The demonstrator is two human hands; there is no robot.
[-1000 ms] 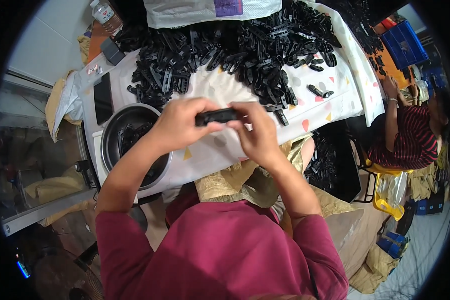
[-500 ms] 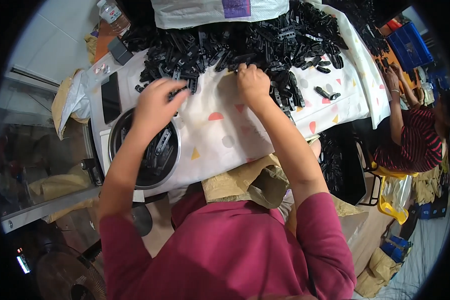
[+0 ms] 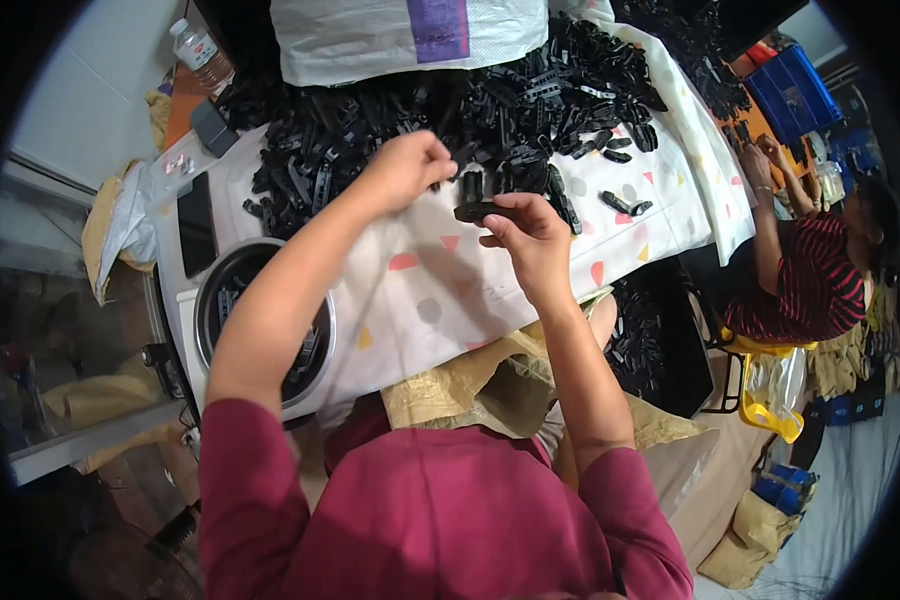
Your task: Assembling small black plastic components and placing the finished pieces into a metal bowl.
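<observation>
My right hand (image 3: 538, 245) pinches a slim black plastic piece (image 3: 478, 212) between thumb and fingers, held level over the cloth at the near edge of the pile. My left hand (image 3: 402, 172) is slightly farther away and to the left, its fingers curled together in front of the heap of black plastic pieces (image 3: 315, 150). What its fingertips hold, if anything, cannot be made out. Under my left forearm stands a round metal-rimmed bowl (image 3: 201, 310) with more black pieces inside, partly covered by the arm.
A white woven sack (image 3: 345, 40) lies behind the heap. A phone (image 3: 197, 226), a dark box (image 3: 212, 126) and a bottle (image 3: 202, 55) are at left. Beside the table at right is a black bin (image 3: 690, 360); beyond it another person (image 3: 810, 270) sits near a blue crate (image 3: 795, 95).
My left hand has swung right from above the bowl to the heap. My right hand has drawn back from the heap, and a black plastic piece now shows in its fingers.
</observation>
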